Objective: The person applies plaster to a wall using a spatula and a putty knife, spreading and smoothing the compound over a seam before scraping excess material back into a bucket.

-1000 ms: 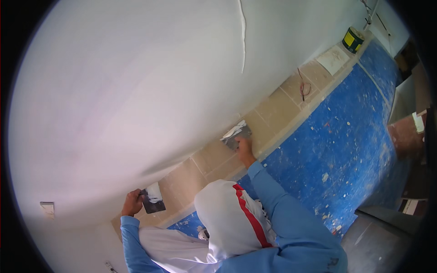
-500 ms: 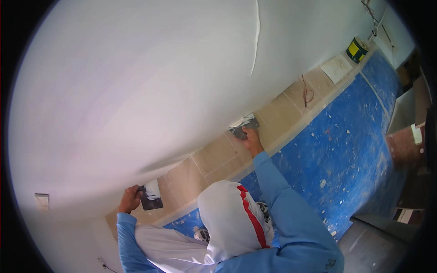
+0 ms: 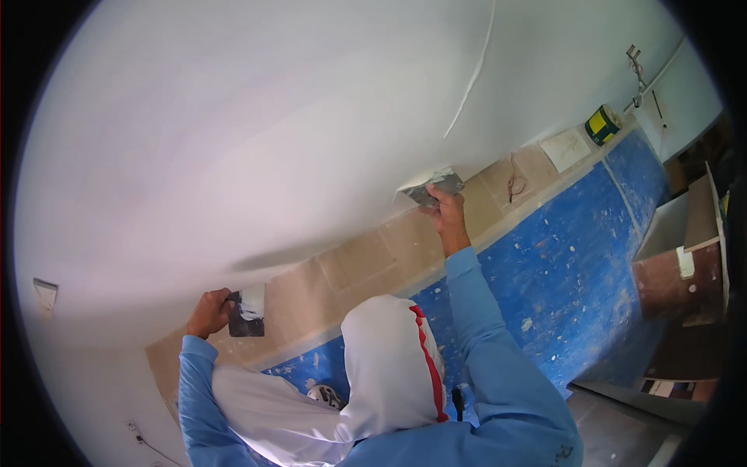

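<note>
My right hand [image 3: 447, 214] grips a wide putty knife [image 3: 445, 185] whose blade, smeared with white filler, meets the lower part of the white wall [image 3: 272, 140]. Farther left, my left hand [image 3: 210, 313] is closed on the handle of a second, dark-bladed putty knife [image 3: 247, 321]. A patch of white filler lies on that blade, which is held over the tiled floor strip [image 3: 346, 268]. Up the wall runs a raised white line [image 3: 473, 82], beyond my right hand.
Blue sheeting [image 3: 537, 257] spattered with white covers the floor to the right. Along the tile strip are a thin reddish wire [image 3: 513, 183], a pale square sheet [image 3: 566, 149] and a green and yellow can [image 3: 602, 124]. Brown boards [image 3: 677, 284] stand at far right. Wires [image 3: 638, 74] hang from the wall.
My right hand has moved slightly up and right with its putty knife along the wall's base. The view has shifted a little; my left hand still holds its knife.
</note>
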Motion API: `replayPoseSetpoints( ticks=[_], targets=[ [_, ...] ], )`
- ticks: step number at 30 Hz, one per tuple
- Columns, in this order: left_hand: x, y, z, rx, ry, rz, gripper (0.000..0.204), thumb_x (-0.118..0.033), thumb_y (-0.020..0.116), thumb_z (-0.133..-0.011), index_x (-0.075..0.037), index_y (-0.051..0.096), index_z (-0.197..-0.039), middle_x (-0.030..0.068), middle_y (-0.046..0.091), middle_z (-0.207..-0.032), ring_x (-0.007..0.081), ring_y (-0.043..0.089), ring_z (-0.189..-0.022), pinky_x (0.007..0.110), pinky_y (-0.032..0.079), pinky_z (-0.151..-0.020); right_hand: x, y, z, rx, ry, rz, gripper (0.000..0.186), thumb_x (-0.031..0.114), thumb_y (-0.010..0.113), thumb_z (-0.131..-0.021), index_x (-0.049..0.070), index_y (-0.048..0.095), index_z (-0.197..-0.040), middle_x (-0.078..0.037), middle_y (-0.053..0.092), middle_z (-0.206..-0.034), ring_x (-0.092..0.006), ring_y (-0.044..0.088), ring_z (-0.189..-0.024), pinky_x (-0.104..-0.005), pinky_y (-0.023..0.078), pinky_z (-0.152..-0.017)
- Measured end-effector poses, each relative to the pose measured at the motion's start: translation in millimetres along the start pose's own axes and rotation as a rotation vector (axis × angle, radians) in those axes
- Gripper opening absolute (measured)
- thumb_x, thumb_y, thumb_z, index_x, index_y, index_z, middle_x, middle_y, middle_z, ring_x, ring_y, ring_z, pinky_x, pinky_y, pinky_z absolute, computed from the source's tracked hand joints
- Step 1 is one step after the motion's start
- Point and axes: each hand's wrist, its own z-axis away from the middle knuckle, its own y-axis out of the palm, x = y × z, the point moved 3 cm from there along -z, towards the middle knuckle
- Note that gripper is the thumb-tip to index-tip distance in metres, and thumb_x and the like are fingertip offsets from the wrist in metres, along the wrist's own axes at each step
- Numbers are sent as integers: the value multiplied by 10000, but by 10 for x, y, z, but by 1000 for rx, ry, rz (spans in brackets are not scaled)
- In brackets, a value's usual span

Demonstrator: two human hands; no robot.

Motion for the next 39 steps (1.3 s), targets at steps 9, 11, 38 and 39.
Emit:
replayPoseSetpoints(
  ticks=[9, 11, 38, 39],
  targets=[
    [148, 34, 72, -63, 49, 56, 126, -47, 632, -795, 46, 575, -858, 267, 634, -822, 468, 595, -820, 488, 476, -725, 865, 448, 65, 20, -104, 47, 279, 112, 781, -775, 43, 640, -1007, -52, 652, -893, -207, 659, -778, -502, 566, -648],
    [131, 27, 59, -74, 76, 78, 125, -45, 632, -794, 46, 574, -857, 270, 633, -820, 470, 593, -816, 490, 474, -723, 1111, 556, 146, 43, -136, 69, 288, 118, 787, -771, 45, 636, -1006, -41, 641, -900, -195, 643, -791, -491, 558, -655],
    [70, -80, 165, -74, 89, 24, 167, -120, 644, -809, 9, 654, -914, 240, 670, -904, 431, 633, -899, 488, 508, -820, 3299, 2028, 758, 188, -456, 262, 285, 142, 750, -820, -22, 625, -1018, -136, 659, -922, -276, 666, -781, -575, 549, -740],
    [71, -83, 167, -80, 96, 9, 168, -123, 643, -810, 6, 655, -917, 237, 671, -901, 429, 634, -895, 489, 509, -819, 3371, 2072, 772, 202, -464, 276, 318, 159, 757, -819, -13, 609, -1041, -150, 658, -938, -299, 674, -815, -608, 537, -783]
  ],
)
